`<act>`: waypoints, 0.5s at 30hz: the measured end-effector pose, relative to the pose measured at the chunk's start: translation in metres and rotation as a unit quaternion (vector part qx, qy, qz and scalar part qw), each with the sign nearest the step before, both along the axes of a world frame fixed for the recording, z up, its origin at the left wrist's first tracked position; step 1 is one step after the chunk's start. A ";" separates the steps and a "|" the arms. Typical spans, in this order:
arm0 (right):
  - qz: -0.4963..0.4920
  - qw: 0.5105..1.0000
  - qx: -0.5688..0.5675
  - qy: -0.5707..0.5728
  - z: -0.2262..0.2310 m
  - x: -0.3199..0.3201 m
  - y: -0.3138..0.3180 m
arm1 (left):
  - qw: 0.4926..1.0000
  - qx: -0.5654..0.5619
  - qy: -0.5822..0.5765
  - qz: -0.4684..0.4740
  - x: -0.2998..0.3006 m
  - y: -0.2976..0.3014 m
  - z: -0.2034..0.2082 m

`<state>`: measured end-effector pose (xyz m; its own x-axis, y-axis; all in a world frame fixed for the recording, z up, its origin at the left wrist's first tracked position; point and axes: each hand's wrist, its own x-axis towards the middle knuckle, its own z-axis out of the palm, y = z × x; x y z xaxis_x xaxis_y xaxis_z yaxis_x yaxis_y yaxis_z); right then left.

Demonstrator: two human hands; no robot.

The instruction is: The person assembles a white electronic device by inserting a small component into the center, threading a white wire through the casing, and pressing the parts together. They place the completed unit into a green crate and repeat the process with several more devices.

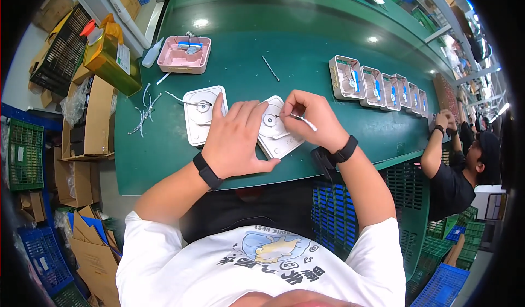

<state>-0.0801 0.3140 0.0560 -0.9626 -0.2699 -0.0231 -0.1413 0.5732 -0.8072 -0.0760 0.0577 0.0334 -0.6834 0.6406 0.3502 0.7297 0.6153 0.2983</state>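
Note:
Two white plastic covers, each with a round dial-like centre, lie on the green bench before me: a left cover (195, 129) and a right cover (280, 144). My left hand (238, 137) lies flat across their inner edges, fingers stretched and thumb spread toward the bench edge. Over the right cover, my right hand (314, 121) pinches a short black-and-white twisted cord (303, 122) beside the round centre. One pale end of it sticks out below the fingers. A similar cord (178, 97) runs out of the left cover's centre.
A pink open housing (185, 55) with a blue part stands at the back left, near a white bottle (152, 54). Loose cords (144, 111) lie at left, another cord (270, 68) farther back. Several pale housings (348, 78) line the right side. A co-worker (459, 159) works beyond.

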 end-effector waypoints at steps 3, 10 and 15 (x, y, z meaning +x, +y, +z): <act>0.002 0.995 -0.098 0.015 -0.009 0.001 -0.006 | 1.000 -0.001 -0.001 -0.005 -0.001 -0.002 0.002; -0.016 0.995 -0.082 0.046 -0.008 0.001 -0.010 | 1.000 -0.013 -0.005 -0.017 -0.007 -0.008 0.002; -0.034 0.997 -0.044 0.059 -0.014 0.006 -0.022 | 0.999 -0.020 -0.018 -0.033 -0.011 -0.016 0.006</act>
